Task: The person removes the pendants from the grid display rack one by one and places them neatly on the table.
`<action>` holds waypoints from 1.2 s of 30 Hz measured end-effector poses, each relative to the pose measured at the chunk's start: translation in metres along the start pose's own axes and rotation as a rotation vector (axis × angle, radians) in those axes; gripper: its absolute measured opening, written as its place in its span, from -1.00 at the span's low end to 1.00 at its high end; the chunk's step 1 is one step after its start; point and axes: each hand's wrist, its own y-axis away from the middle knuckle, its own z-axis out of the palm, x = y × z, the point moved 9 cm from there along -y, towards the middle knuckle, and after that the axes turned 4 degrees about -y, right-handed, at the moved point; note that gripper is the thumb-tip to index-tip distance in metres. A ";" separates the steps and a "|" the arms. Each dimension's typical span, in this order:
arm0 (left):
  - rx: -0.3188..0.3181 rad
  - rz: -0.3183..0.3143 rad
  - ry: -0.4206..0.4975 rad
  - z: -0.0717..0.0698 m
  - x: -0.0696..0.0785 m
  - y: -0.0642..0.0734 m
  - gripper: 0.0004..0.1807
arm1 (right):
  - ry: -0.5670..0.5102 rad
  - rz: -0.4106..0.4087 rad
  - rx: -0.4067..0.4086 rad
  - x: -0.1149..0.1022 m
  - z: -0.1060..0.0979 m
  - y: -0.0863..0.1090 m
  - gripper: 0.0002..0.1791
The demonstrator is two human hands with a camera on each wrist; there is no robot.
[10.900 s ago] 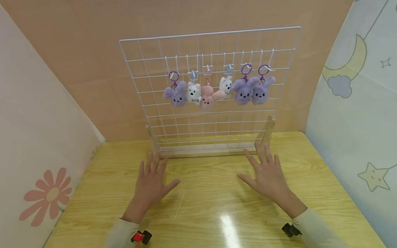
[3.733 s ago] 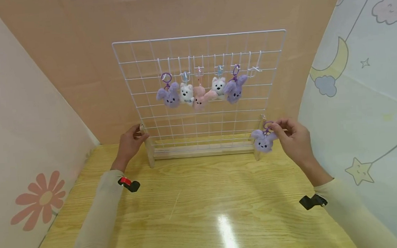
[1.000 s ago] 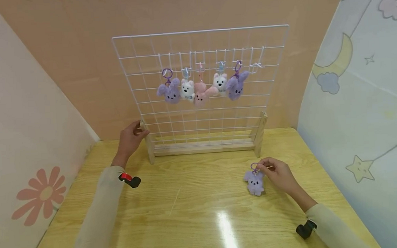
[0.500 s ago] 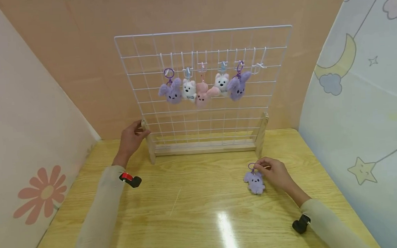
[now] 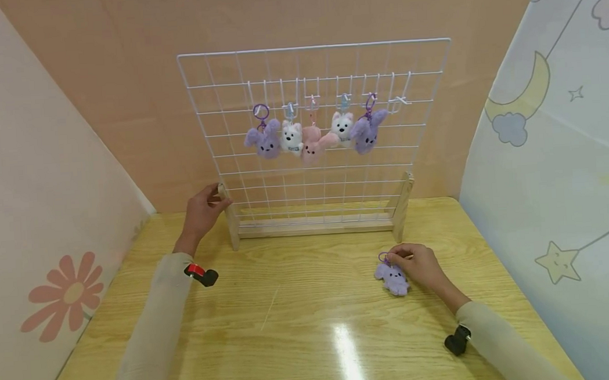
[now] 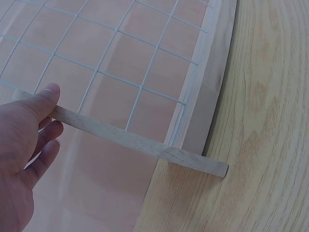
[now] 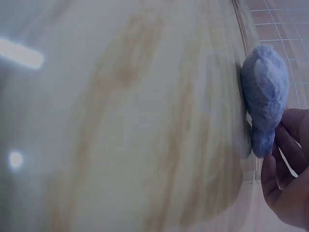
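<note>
My left hand (image 5: 201,214) grips the upper end of the left wooden post (image 6: 120,135) of a white wire grid rack (image 5: 319,167), thumb on one side and fingers on the other. My right hand (image 5: 419,264) pinches a purple plush bunny keychain (image 5: 392,279) near its purple ring. That bunny rests on the table in front of the rack's right post; in the right wrist view, the fingertips meet the fuzzy plush (image 7: 265,87). Still hanging are two purple bunnies (image 5: 265,141), two white dogs (image 5: 342,128) and a pink bunny (image 5: 312,146). The rightmost hook (image 5: 397,102) is bare.
The rack stands on a wooden base (image 5: 317,226) toward the back of a wood-grain table (image 5: 291,307). A brown backdrop (image 5: 92,63) rises behind it. Printed panels (image 5: 546,198) flank both sides.
From flat on the table, my left hand moved to the post. My right hand took the rightmost purple bunny off its hook and lowered it to the table, where it now leans further over.
</note>
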 end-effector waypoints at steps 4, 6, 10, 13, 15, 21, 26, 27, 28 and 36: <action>0.003 0.003 0.012 0.001 0.000 0.000 -0.33 | 0.008 0.025 -0.001 0.001 0.000 0.000 -0.88; 0.003 0.003 0.013 0.001 0.000 0.000 -0.33 | 0.012 0.040 -0.005 0.002 0.000 0.000 -0.87; 0.003 0.001 0.010 0.001 0.000 -0.002 -0.34 | 0.013 0.058 -0.022 0.003 -0.001 0.000 -0.86; 0.000 0.000 0.006 0.002 0.000 -0.003 -0.34 | 0.020 0.064 -0.024 0.002 -0.004 -0.001 -0.86; -0.002 0.002 0.004 0.002 0.001 -0.003 -0.34 | 0.030 0.061 -0.024 -0.001 -0.007 -0.002 -0.86; -0.004 0.000 -0.003 0.001 0.001 -0.002 -0.35 | 0.041 0.019 -0.029 -0.021 -0.020 -0.005 -0.77; -0.010 -0.008 0.004 0.000 0.000 -0.001 -0.34 | 0.046 -0.018 -0.019 -0.041 -0.038 -0.007 -0.70; -0.014 -0.006 0.006 0.001 0.000 -0.001 -0.33 | 0.048 -0.029 -0.013 -0.046 -0.043 -0.008 -0.69; -0.014 -0.006 0.010 0.001 0.000 -0.001 -0.33 | 0.052 -0.040 -0.006 -0.052 -0.047 -0.008 -0.69; -0.015 0.004 0.011 0.000 0.001 0.000 -0.35 | 0.084 -0.136 0.104 -0.101 -0.089 -0.018 -0.68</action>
